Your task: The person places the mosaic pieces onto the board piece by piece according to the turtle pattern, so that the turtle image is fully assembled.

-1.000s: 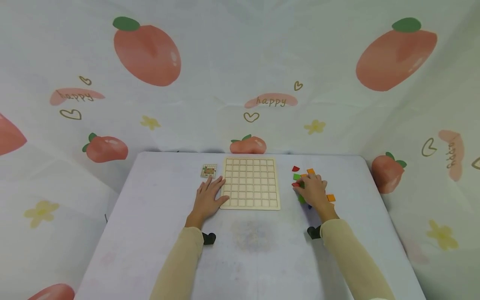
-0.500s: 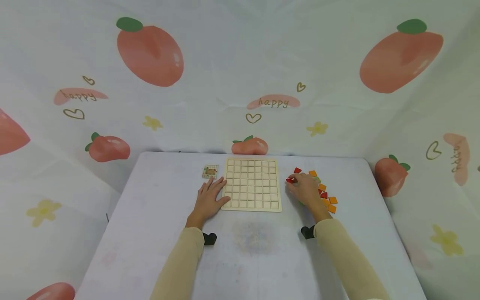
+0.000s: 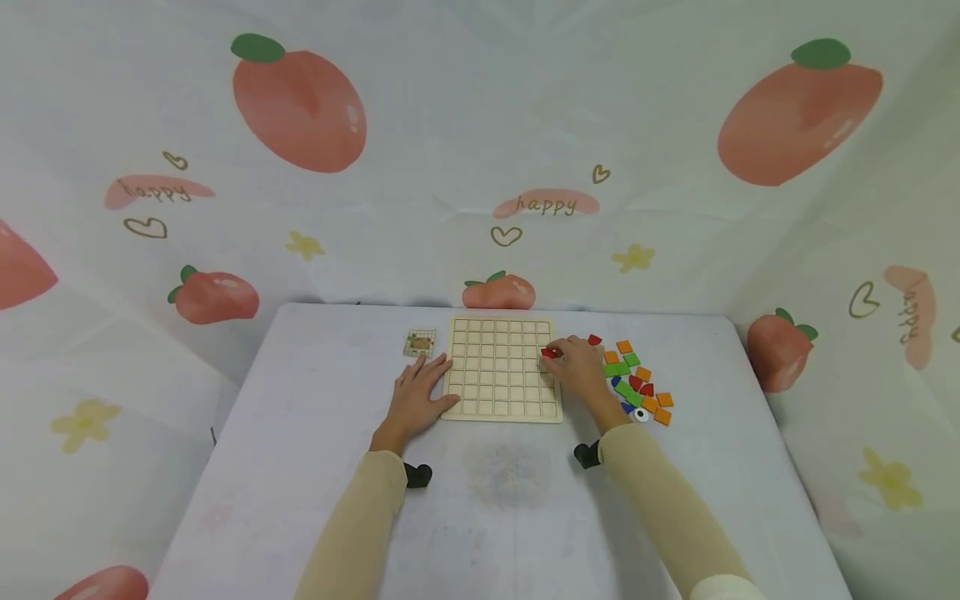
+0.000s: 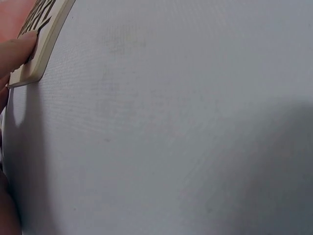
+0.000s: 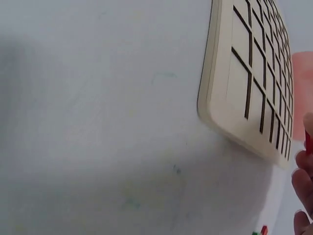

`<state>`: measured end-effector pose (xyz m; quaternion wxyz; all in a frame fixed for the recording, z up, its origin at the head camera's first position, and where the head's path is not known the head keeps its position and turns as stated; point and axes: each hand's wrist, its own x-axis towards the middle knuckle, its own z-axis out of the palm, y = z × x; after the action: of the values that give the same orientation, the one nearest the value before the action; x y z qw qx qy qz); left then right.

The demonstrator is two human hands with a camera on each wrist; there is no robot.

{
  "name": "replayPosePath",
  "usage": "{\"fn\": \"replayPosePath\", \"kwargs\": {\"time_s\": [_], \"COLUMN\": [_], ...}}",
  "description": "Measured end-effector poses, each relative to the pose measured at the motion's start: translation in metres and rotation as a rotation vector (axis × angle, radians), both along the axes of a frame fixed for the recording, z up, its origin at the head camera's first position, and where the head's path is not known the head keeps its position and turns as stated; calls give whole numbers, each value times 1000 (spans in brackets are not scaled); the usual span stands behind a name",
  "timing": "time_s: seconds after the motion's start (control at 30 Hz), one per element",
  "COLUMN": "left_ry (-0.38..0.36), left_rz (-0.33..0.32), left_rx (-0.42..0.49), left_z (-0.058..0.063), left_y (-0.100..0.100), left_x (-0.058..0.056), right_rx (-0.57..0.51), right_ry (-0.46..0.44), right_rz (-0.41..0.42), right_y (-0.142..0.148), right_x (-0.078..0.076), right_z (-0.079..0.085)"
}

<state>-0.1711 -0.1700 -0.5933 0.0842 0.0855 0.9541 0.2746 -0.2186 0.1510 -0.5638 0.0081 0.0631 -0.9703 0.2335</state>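
Observation:
A square wooden grid board lies on the table in the head view. My left hand rests flat with spread fingers at the board's left edge, its thumb on the rim. Between thumb and fingertips my right hand pinches a red piece, held over the right side of the board. In the right wrist view a sliver of that red piece shows between the fingers. Just above the left fingertips lies a small picture card.
Loose orange, green, red and blue pieces lie right of the board, among them a green piece, an orange square and a white round piece with a dark centre. A patterned cloth hangs behind the table.
My right hand has moved left from the loose pieces to the board, carrying the red piece. More of the loose pieces are uncovered. The left hand stays in place.

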Motion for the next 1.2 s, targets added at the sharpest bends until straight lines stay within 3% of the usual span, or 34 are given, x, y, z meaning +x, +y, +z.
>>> {"fn": "replayPosePath", "kwargs": {"time_s": [0.4,0.83,1.2], "left_ry": [1,-13,-16], "left_rz": [0,-11,6], "left_rx": [15,11,33], "left_z": [-5,-5,0], "left_y": [-3,1,-1], "left_x": [2,-1,0], "right_rx": [-39,-55,-28], "right_ry": [38,-43,-15], "right_rz": [109,82,104], "right_y": [-47,-85,-112], "right_x": [-19,-28,-44], "right_z": [-1,-8,-4]}}
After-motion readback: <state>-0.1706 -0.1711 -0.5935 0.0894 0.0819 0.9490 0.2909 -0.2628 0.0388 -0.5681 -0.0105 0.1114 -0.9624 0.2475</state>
